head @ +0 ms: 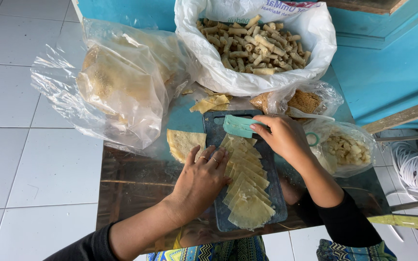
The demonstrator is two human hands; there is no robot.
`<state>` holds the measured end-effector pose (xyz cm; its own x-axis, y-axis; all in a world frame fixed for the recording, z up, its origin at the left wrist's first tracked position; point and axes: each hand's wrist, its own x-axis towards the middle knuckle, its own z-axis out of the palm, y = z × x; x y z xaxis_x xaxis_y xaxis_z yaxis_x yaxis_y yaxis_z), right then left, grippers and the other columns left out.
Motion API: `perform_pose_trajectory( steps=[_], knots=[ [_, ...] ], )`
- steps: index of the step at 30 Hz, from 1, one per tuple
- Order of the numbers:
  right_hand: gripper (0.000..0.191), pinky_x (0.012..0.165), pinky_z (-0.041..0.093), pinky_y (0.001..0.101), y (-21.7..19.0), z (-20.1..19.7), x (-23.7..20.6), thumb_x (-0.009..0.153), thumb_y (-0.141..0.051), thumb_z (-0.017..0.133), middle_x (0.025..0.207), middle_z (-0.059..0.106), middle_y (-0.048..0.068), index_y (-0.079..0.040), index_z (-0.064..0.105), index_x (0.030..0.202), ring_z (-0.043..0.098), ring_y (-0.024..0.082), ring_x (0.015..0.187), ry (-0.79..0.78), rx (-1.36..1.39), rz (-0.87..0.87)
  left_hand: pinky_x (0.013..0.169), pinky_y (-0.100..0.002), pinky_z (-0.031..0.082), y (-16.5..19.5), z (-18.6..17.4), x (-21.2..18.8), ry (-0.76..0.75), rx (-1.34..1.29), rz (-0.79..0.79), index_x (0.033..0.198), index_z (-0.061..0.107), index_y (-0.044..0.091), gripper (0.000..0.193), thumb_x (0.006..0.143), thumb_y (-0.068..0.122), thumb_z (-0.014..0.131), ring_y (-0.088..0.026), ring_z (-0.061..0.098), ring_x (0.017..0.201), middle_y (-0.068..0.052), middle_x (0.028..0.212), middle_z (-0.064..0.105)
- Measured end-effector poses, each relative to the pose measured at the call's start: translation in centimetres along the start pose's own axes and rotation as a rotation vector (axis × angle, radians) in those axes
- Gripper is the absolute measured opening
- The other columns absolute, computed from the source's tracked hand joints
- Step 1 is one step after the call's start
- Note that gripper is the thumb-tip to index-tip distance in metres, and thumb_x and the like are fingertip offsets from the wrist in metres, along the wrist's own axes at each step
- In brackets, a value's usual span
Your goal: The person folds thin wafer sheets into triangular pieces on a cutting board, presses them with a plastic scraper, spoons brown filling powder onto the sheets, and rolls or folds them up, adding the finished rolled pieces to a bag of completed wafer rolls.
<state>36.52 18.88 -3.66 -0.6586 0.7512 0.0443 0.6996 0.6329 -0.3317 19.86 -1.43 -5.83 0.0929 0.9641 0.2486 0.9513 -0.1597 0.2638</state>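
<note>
My left hand lies flat, fingers spread, on the left edge of a row of overlapping pale yellow wrapper sheets laid along a dark cutting board. My right hand grips a teal knife at the far end of the row. A single wrapper piece lies left of the board, just beyond my left fingers.
A white bag of rolled fried snacks stands at the back. A clear bag of thin sheets sits at the left. Small bags of brown crumbs and pale filling are at the right. White cable lies far right.
</note>
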Motion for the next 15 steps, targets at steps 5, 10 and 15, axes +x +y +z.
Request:
perform_pose_trajectory(
  steps=[5, 10, 15],
  knots=[
    [0.039, 0.066, 0.055, 0.0391, 0.7, 0.3, -0.3, 0.094, -0.041, 0.070, 0.091, 0.075, 0.017, -0.010, 0.076, 0.117, 0.073, 0.029, 0.074, 0.097, 0.105, -0.007, 0.112, -0.054, 0.032, 0.1, -0.1, -0.1, 0.025, -0.009, 0.011, 0.137, 0.056, 0.000, 0.062, 0.088, 0.037, 0.068, -0.029, 0.050, 0.132, -0.012, 0.132, 0.059],
    [0.038, 0.060, 0.054, 0.0322, 1.3, 0.1, -0.5, 0.092, -0.042, 0.072, 0.088, 0.079, 0.010, -0.010, 0.075, 0.113, 0.073, 0.023, 0.066, 0.032, 0.342, -0.053, 0.112, -0.055, 0.031, 0.1, -0.2, -0.2, -0.003, -0.001, 0.007, 0.138, 0.055, -0.001, 0.063, 0.090, 0.038, 0.067, -0.029, 0.049, 0.132, -0.012, 0.133, 0.058],
    [0.035, 0.058, 0.051, 0.0376, 0.3, 0.3, -0.8, 0.092, -0.043, 0.073, 0.073, 0.071, 0.016, -0.017, 0.079, 0.114, 0.068, 0.026, 0.058, 0.001, 0.027, 0.022, 0.113, -0.055, 0.031, 0.0, -0.1, -0.2, -0.010, 0.008, 0.005, 0.138, 0.055, 0.000, 0.063, 0.090, 0.039, 0.066, -0.030, 0.048, 0.133, -0.013, 0.133, 0.059]
  ],
)
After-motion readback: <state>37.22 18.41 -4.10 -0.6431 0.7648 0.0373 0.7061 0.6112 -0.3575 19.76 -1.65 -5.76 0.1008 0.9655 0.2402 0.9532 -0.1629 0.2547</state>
